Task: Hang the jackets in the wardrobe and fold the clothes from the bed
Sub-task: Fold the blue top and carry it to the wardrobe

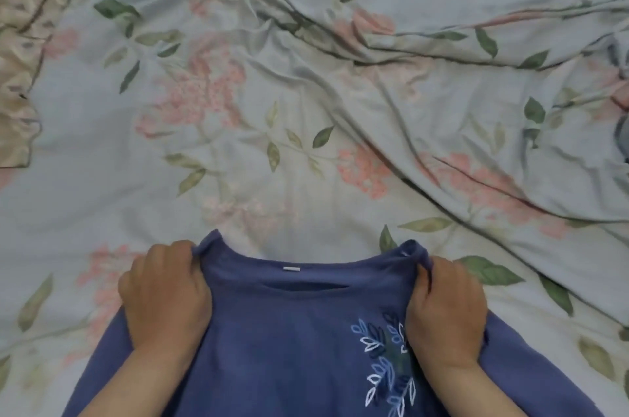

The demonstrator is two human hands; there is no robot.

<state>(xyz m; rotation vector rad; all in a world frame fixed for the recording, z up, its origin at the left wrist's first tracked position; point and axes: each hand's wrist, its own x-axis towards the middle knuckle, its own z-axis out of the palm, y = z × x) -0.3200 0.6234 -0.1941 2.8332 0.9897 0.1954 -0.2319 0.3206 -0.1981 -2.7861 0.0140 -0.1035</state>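
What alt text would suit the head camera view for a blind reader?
The left hand and the right hand each grip a shoulder of a blue top, neckline pointing away from the person, over a crumpled floral bedsheet. White and blue embroidered leaves show on the top beside the right hand. A beige cloth lies at the left edge.

"How do the hands sit?"
"Both are low in view with knuckles up, and the bare forearms reach in from the bottom edge. The left hand [165, 294] has its fingers curled under."
"And the other?"
"The right hand [446, 309] mirrors it. Each grips one shoulder of the blue top [289, 331]."
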